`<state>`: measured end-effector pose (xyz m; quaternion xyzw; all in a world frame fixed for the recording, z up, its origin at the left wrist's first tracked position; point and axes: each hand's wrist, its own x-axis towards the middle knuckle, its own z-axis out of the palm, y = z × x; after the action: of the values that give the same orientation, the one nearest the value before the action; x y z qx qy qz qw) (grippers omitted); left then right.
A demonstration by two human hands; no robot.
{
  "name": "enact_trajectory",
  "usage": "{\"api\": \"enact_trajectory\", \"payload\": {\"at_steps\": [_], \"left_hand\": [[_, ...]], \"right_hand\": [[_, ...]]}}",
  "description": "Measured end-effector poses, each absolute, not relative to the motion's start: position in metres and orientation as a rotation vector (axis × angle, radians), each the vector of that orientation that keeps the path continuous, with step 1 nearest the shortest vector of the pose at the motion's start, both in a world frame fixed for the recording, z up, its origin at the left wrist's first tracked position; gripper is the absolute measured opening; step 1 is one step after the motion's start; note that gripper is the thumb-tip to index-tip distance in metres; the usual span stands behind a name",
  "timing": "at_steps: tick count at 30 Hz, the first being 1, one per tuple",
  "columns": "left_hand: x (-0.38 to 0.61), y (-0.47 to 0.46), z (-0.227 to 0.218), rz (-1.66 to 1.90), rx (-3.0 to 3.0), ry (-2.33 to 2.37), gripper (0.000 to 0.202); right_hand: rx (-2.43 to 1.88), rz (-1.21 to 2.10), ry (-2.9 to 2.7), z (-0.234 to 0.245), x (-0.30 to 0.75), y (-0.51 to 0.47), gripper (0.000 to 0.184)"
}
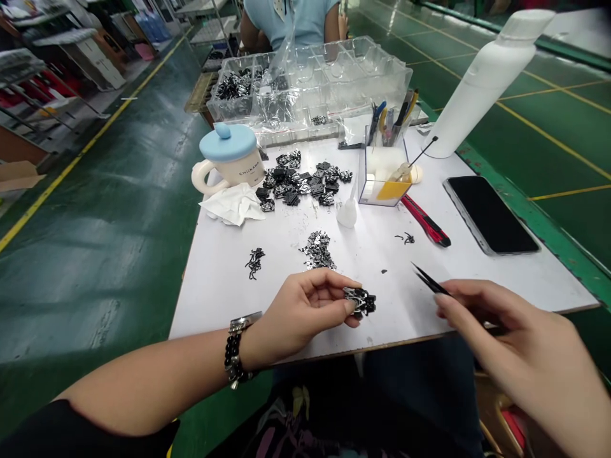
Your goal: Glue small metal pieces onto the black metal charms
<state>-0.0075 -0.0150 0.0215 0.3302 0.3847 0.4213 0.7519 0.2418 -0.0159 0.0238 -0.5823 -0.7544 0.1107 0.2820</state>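
Head-camera view of a white worktable [214,305] on a green-painted floor [95,286], with a co-worker in a pale blue shirt [291,19] beyond its far edge. Across the far end stands a clear plastic compartment tray [363,70] holding black metal parts. To the right are a white bottle [487,83], a black smartphone [491,213], a clear acrylic tool holder [382,178] and a red utility knife [424,219]. To the left are a mug with a blue lid [229,156] and a crumpled tissue [233,203]. In the middle lie 3 loose heaps of small black metal parts [305,181]. The left hand [305,312], wearing a beaded bracelet [233,353], is closed in a pinch on a tangled black metal cluster [360,300] above the table's near edge. The right hand [520,343] is clamped on fine black tweezers [429,280], whose tips point up and left, near the cluster but apart from it. The cluster's long axis runs roughly left to right, with its free end pointing right, toward the tweezers. A short, firm pinch appears best here, leaving that free end exposed and steady for the fine tips.
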Motion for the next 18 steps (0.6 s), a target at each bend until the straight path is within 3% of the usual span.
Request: {"api": "enact_trajectory", "payload": {"at_steps": [8,18], "left_hand": [[-0.006,-0.012,0.023,0.857,0.556,0.864,0.02],[-0.008,-0.007,0.026,0.836,0.445,0.821,0.02]], "right_hand": [[-1.485,-0.083,-2.295,-0.011,0.199,0.02,0.023],[-1.475,-0.272,-2.347,-0.022,0.176,0.034,0.023]]}}
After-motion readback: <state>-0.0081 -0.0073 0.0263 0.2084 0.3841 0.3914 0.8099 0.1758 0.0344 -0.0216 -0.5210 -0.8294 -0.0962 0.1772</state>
